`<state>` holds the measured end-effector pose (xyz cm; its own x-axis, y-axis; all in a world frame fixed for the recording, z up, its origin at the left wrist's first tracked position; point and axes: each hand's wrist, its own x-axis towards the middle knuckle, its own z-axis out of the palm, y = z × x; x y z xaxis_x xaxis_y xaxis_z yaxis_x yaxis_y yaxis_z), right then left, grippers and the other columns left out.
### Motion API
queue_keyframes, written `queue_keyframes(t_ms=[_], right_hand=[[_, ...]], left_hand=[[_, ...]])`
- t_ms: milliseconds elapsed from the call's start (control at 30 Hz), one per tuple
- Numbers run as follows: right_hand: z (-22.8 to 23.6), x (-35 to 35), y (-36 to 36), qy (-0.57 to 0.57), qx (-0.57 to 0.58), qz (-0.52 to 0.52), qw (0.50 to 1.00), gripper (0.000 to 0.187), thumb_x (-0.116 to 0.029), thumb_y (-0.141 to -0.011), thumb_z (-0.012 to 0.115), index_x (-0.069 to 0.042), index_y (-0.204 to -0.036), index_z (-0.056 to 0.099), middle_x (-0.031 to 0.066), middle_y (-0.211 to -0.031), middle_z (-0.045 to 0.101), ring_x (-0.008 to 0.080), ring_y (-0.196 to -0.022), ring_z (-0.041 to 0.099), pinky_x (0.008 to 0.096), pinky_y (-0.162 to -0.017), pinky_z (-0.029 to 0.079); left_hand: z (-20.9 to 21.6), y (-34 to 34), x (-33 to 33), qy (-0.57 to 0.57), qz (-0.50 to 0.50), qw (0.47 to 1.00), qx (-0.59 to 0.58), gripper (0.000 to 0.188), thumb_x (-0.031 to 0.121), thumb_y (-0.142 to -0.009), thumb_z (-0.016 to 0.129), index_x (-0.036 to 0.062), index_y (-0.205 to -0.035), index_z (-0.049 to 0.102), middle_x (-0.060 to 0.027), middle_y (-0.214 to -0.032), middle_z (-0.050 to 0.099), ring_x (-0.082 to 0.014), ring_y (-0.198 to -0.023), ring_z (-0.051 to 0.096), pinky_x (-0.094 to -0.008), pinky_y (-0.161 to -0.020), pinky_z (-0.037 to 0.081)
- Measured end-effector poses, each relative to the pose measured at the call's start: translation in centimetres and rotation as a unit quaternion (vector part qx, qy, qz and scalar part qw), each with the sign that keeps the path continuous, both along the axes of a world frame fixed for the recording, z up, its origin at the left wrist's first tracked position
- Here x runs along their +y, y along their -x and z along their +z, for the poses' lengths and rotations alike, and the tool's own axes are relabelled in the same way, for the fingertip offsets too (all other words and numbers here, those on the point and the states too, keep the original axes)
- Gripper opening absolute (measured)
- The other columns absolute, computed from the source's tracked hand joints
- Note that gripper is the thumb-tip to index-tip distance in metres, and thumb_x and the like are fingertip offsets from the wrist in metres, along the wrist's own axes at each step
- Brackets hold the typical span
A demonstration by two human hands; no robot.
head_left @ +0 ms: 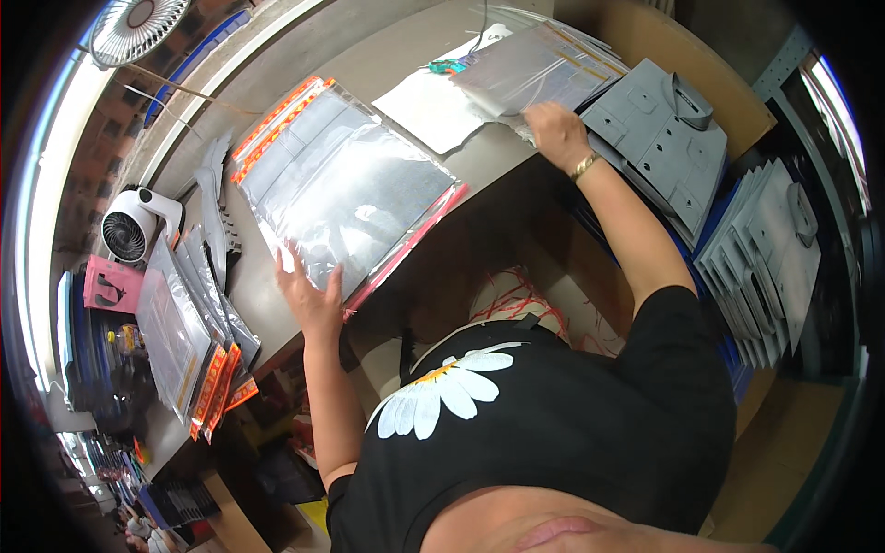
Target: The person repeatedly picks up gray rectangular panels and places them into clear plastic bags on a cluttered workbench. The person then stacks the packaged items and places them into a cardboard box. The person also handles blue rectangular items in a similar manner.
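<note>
In front of me on the table lies a flat grey folder or bag in clear plastic (341,184), with an orange patterned strip along its far left edge and a pink edge at its near right side. My left hand (313,300) rests at its near corner, thumb and fingers spread, holding nothing. To the right, my right hand (558,136) is closed on the near edge of a clear plastic bag (530,69), on top of a pile of similar bags. Its fingertips are partly hidden. A bracelet is on my right wrist.
White paper (438,106) lies between the two, with a small teal tool (447,66) at its far end. Grey handled document bags (659,138) are stacked at right, with more (761,258) beyond. At left are packed bags (180,313) and a white fan (129,226).
</note>
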<state>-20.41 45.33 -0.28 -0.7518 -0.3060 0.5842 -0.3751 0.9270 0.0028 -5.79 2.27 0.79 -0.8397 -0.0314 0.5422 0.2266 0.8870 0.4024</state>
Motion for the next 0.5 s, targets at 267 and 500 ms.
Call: queue_keyframes(t_ms=[267,500], right_hand=[[-1.5,-5.2,-11.1,0.170,-0.004,0.164,0.972,0.030,-0.016,-0.079,0.066,-0.003,-0.106,0.060,0.0163,-0.109,0.061,0.0342,-0.102,0.057,0.0402,-0.090,0.045],[-6.4,-9.8,-13.0,0.805,-0.486,0.096,0.326,0.044,-0.035,-0.093,0.056,-0.002,-0.122,0.050,0.0142,-0.110,0.061,0.0229,-0.096,0.061,0.0392,-0.081,0.050]], left_hand=[[-1.9,3.3,0.4,0.095,-0.149,0.980,-0.093,0.032,0.020,-0.077,0.071,0.0135,-0.108,0.070,-0.0123,-0.126,0.055,-0.0330,-0.118,0.048,-0.0407,-0.096,0.038],[-3.2,4.2,0.9,0.051,-0.129,0.989,-0.044,0.018,0.016,-0.079,0.070,0.0128,-0.096,0.074,-0.0089,-0.098,0.062,-0.0263,-0.091,0.056,-0.0361,-0.079,0.046]])
